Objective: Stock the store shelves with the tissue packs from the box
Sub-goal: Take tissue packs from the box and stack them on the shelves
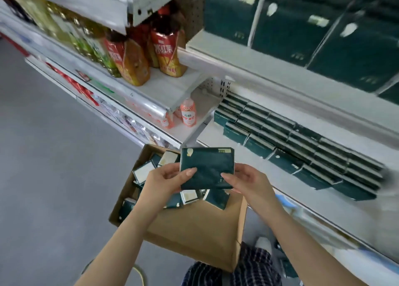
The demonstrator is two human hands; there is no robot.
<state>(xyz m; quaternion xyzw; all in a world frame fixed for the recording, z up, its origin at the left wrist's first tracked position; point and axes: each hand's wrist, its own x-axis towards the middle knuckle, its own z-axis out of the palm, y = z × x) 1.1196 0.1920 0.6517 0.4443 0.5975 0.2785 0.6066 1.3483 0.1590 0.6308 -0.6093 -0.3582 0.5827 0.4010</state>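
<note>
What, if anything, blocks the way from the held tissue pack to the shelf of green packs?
Nothing visible. The left hand and right hand hold the tissue pack above the box; open air separates it from the shelf.

Tea bottles (166, 48), small orange bottle (188, 115), floor (43, 177)

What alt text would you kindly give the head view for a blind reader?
The left hand and right hand hold a dark green tissue pack above an open cardboard box of more packs. Matching packs line the white shelf beside it.
</note>
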